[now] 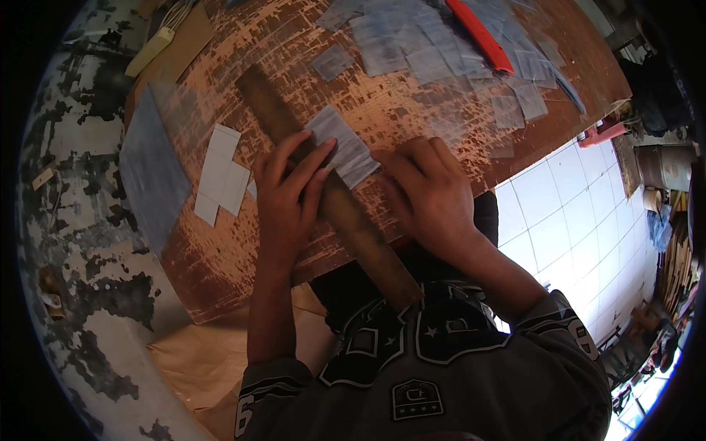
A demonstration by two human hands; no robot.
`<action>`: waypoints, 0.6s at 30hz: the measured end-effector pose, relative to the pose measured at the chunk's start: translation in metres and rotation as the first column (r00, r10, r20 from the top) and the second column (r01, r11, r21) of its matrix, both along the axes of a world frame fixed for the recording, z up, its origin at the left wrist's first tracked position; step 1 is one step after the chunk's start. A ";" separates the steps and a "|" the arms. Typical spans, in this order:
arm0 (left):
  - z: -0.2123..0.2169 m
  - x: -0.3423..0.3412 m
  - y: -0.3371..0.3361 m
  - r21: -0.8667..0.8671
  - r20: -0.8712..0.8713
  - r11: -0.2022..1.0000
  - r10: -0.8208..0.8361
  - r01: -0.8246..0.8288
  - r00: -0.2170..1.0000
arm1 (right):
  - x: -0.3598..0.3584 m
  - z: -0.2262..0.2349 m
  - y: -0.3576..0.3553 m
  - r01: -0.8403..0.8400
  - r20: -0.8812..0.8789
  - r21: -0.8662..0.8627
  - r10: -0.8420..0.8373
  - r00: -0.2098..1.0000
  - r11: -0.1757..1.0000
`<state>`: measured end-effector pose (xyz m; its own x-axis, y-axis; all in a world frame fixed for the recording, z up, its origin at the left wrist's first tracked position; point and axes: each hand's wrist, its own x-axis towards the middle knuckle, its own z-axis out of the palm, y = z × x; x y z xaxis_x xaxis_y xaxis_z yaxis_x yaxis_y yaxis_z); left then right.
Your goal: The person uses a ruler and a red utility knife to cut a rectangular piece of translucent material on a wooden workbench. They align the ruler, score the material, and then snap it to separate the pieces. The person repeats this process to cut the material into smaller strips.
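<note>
A long, brownish flat strip like a worn ruler lies slantwise across the scratched tabletop, its near end at my shirt. My left hand rests on it, fingers spread, with the fingertips reaching the edge of a square grey sheet piece. That piece lies flat along the strip's right side, marked with faint streaks. At its right corner my right hand has curled fingers, with thumb and index finger pinched at the corner. A white cut-out paper template lies left of my left hand.
Many cut grey pieces overlap at the far right, a red cutter-like tool on top. A larger grey sheet lies along the left edge. A cream-handled object sits far left. White floor tiles show beyond the table.
</note>
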<state>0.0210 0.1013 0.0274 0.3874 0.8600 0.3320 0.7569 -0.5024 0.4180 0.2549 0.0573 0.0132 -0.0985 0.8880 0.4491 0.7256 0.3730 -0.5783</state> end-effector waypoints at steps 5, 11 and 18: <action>0.000 -0.001 0.001 -0.021 0.022 1.000 0.004 -0.004 1.000 | -0.001 0.001 0.000 0.003 0.003 -0.009 -0.003 1.000 1.000; 0.000 -0.001 0.000 -0.012 0.040 1.000 -0.006 0.007 0.999 | -0.002 0.001 -0.001 0.010 0.030 0.012 -0.010 0.999 1.000; -0.003 -0.002 0.001 0.023 0.040 1.000 -0.013 0.012 0.999 | -0.002 0.001 0.000 0.013 0.021 -0.026 -0.012 1.000 1.000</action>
